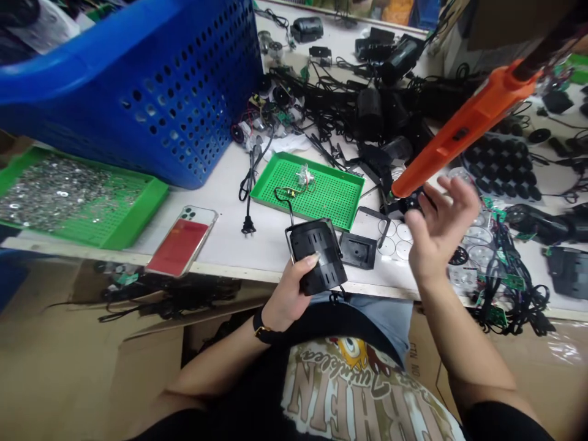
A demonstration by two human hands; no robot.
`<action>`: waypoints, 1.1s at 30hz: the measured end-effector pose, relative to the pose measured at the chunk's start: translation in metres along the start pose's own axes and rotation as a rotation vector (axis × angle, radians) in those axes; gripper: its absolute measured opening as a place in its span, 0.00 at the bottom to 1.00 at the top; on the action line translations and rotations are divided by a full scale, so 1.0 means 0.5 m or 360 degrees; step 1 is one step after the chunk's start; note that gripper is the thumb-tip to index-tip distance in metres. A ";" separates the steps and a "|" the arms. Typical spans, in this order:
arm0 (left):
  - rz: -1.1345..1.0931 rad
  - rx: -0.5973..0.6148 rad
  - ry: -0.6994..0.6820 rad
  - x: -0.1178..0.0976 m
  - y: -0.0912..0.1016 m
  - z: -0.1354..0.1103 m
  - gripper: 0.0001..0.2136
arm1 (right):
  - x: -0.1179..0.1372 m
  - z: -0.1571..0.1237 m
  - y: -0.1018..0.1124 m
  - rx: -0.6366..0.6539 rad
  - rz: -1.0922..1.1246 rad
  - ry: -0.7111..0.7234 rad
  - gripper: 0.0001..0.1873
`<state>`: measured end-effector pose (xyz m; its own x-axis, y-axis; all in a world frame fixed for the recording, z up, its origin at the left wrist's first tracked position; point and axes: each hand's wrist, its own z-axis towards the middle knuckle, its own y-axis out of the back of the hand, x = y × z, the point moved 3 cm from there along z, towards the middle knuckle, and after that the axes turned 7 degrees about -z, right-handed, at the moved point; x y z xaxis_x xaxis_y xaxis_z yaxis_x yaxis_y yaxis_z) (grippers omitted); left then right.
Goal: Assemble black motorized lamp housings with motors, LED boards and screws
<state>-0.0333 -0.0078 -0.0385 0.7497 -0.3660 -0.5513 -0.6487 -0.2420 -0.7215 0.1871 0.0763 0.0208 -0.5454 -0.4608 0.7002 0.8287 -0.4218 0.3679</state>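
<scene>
The left grip [288, 289] is closed around a black housing [318, 254], thumb across its slotted side, held above the front edge of the surface [225, 248]. The right grip [438, 236] is spread and holds nothing, fingers loosely curled just beside an orange screwdriver [463, 131] that slants down from the upper right; whether they touch cannot be told. From the housing a black cord runs to a small green tray [335, 208], where a clear lamp part [304, 177] lies. Just right of the housing, near the front edge, sits a flat black part [357, 251], with clear discs [395, 236] beyond it. A phone [180, 242] with a red back lies at the front edge toward the left, any brand on it unreadable. The front-left corner carries a larger green tray [144, 208] of metal hardware, a blue basket [197, 122] behind it. Below the front edge, a carton [425, 343] is printed "CTN NO". The person's shirt [367, 398] bears script resembling "Twinklea" over big block letters, partly folded and not surely legible.
</scene>
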 end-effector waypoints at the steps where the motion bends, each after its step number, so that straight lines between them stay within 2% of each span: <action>1: -0.0002 0.0000 -0.0012 0.003 0.003 -0.001 0.20 | -0.012 0.034 -0.011 -0.0003 0.0100 -0.0082 0.36; 2: -0.0011 0.0002 -0.0014 0.005 0.004 -0.001 0.21 | -0.021 0.065 -0.025 0.0036 0.0216 -0.0147 0.36; 4: -0.0042 0.0009 -0.0018 0.010 0.004 -0.003 0.24 | -0.019 0.110 -0.051 0.0081 0.0485 -0.0252 0.28; 6: -0.0062 0.0016 -0.0036 0.014 0.005 -0.007 0.28 | 0.010 0.122 -0.068 0.0070 0.0767 -0.0319 0.21; 10: -0.0094 -0.0030 -0.0079 0.019 0.011 -0.014 0.32 | 0.113 0.060 -0.070 0.0075 0.1229 -0.0434 0.16; 13: -0.0127 -0.0066 -0.0072 0.024 0.016 -0.012 0.34 | 0.175 -0.003 -0.063 0.0123 0.1342 -0.0435 0.15; 15: -0.0126 -0.0064 -0.0071 0.026 0.017 -0.008 0.34 | 0.194 -0.030 -0.061 0.0103 0.1365 -0.0355 0.13; 24: -0.0093 -0.0122 -0.0054 0.021 0.009 -0.014 0.33 | 0.186 -0.059 -0.063 -0.0012 0.1301 -0.0128 0.09; 28: -0.0061 -0.0088 -0.0085 0.018 -0.007 -0.018 0.32 | 0.177 -0.077 -0.072 0.0032 0.1297 -0.0018 0.09; 33: -0.0080 -0.0075 -0.0065 0.021 -0.022 -0.017 0.32 | 0.170 -0.081 -0.080 0.0046 0.1297 -0.0008 0.09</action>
<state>-0.0194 -0.0169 -0.0329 0.7855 -0.3158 -0.5321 -0.6149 -0.3013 -0.7288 0.1029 0.0225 0.0409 0.2310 -0.6105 0.7575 0.9679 0.0649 -0.2429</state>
